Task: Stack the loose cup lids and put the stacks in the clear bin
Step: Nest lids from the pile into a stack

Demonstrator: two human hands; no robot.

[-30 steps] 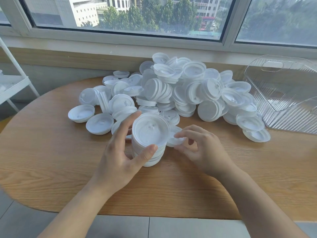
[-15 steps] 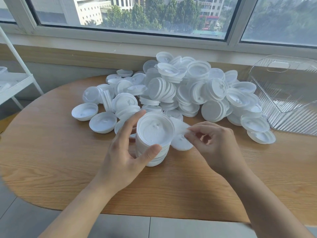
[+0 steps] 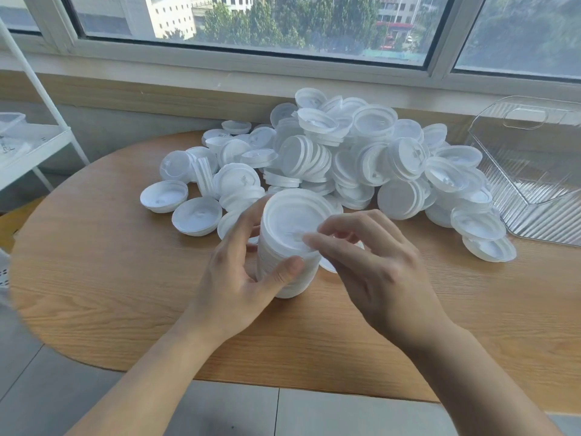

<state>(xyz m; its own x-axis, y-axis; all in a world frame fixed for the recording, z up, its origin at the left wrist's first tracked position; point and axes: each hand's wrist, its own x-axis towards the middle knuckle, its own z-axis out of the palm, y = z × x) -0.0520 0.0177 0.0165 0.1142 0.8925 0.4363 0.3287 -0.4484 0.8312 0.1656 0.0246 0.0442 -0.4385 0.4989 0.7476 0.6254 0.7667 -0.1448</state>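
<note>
A rounded wooden table [image 3: 94,278] stands below a daylit window [image 3: 251,23] (trees outside), over grey floor tiles [image 3: 220,413].

right hand [image 3: 377,269] over stack [image 3: 290,243] (lid placed)
</note>
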